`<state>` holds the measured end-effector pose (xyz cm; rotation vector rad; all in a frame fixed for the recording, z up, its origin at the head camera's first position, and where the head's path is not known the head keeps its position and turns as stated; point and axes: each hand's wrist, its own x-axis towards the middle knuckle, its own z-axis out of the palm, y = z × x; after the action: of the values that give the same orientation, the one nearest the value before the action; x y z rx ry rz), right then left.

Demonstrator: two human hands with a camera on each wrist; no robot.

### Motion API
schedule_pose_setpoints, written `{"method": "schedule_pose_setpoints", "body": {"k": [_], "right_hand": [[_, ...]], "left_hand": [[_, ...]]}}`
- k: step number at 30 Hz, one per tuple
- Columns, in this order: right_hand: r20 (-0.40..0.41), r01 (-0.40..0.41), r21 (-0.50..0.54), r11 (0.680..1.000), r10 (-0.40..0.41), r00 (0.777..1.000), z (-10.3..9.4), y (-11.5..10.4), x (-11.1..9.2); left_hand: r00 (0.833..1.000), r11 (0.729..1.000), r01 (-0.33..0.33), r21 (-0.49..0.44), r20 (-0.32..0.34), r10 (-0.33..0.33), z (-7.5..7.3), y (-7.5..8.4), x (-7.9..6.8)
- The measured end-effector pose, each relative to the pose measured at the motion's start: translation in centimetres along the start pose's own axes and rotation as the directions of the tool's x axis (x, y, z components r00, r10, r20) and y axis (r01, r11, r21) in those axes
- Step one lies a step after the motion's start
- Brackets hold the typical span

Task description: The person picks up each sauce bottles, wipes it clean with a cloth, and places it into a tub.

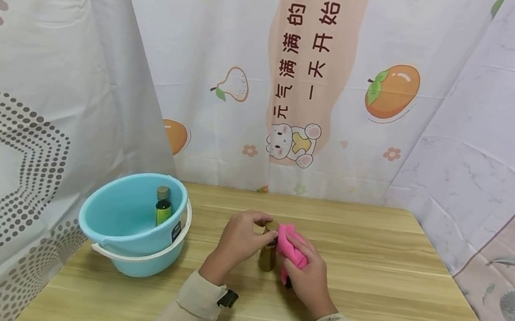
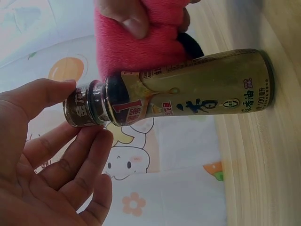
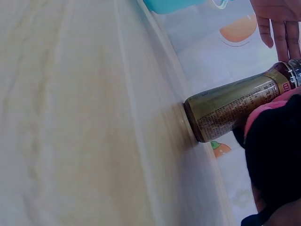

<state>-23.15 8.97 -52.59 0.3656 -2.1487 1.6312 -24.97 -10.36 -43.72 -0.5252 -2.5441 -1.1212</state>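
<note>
A slim sesame oil bottle (image 1: 266, 259) with a gold-brown label (image 2: 207, 89) stands upright on the table. My left hand (image 1: 239, 238) pinches its brown cap (image 2: 81, 107) between thumb and fingertips. In my right hand (image 1: 311, 280) is a bunched pink fluffy cloth (image 1: 291, 250), held against the right side of the bottle near its neck and shoulder. Dark material (image 3: 277, 150) lies beside the pink cloth in the right wrist view and hides part of the right hand. The bottle's base (image 3: 195, 120) touches the table.
To the left stands a light blue bucket (image 1: 125, 240) with a white handle (image 1: 138, 259). Inside it is another bottle (image 1: 163, 206) with a dark body and yellow-green label. The wooden table (image 1: 373, 255) ends at a printed curtain (image 1: 221, 138) behind.
</note>
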Motion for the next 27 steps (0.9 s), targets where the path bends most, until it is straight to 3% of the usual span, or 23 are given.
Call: {"method": "schedule_pose_setpoints", "body": {"k": [16,20,27], "right_hand": [[0.110,-0.100,-0.213,0.972,0.125,0.986,-0.42,0.52,0.02],[0.116,-0.118,-0.229,0.966,0.148,0.982,-0.50,0.44,0.00],[0.120,-0.132,-0.234,0.963,0.164,0.979,-0.55,0.09,-0.05]], "left_hand": [[1.000,1.000,0.009,-0.010,0.001,-0.009,-0.01,0.01,-0.03],[1.000,0.999,0.018,0.047,-0.019,-0.017,0.01,0.08,-0.01],[0.993,0.981,0.014,0.196,-0.122,0.010,0.27,0.39,-0.13]]}}
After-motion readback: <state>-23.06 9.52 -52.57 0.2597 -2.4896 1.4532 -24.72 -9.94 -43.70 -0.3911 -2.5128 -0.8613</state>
